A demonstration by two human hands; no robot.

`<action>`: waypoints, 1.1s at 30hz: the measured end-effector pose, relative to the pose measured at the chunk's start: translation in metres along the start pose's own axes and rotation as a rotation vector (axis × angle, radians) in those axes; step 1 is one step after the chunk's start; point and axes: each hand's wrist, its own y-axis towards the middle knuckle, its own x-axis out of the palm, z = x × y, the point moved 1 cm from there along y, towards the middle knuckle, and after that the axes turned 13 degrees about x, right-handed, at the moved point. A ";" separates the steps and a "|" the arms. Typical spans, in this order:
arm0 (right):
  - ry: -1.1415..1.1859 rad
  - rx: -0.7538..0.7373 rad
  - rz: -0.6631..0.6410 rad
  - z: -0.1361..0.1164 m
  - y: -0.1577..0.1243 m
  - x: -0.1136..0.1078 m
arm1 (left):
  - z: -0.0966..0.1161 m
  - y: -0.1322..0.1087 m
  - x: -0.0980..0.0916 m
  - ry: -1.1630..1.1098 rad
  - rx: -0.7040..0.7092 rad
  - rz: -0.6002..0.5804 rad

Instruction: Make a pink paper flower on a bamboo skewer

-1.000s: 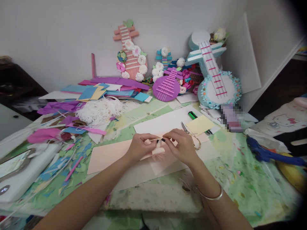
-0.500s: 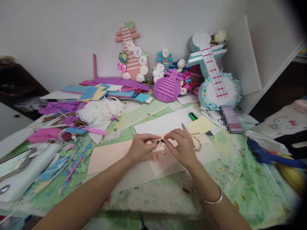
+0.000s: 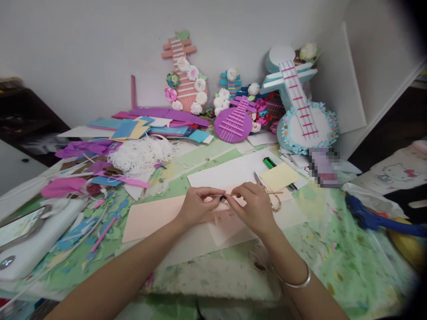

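Over the peach paper sheet [image 3: 150, 216], my left hand [image 3: 199, 204] and my right hand [image 3: 253, 206] meet fingertip to fingertip. Both pinch a thin wooden stick [image 3: 276, 192], which lies level and sticks out past the right hand's knuckles. Whatever small piece may sit on the stick between the fingertips is hidden. Below the fingers lies a smaller piece of peach paper [image 3: 223, 229]. Gold-handled scissors [image 3: 275, 202] rest just beyond my right hand, partly under a pale yellow paper [image 3: 280, 175].
A green cutter [image 3: 268, 162] lies on white board [image 3: 216, 171]. Decorated craft lutes, among them a purple one [image 3: 233, 126], stand along the wall. White string [image 3: 143, 153] and coloured scraps crowd the left. A blue glue gun [image 3: 363, 213] is at the right.
The stick has slid rightward and shows farther beyond my right hand. My fingertips stay close together, with small shifts of the fingers. The camera view has shifted slightly.
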 end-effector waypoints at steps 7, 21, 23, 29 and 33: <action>-0.029 0.011 0.055 -0.005 -0.002 -0.001 | 0.006 0.003 -0.001 -0.085 -0.052 0.004; -0.043 0.032 0.011 -0.003 -0.001 -0.006 | 0.009 0.005 -0.007 -0.086 -0.038 -0.026; -0.058 0.045 -0.005 -0.002 0.000 -0.007 | 0.008 0.005 -0.006 -0.071 -0.027 -0.023; -0.075 0.053 0.026 -0.003 0.001 -0.009 | 0.008 0.004 -0.006 -0.026 0.033 -0.037; -0.072 0.032 0.076 -0.006 0.000 -0.008 | 0.016 0.005 -0.007 0.021 0.067 -0.048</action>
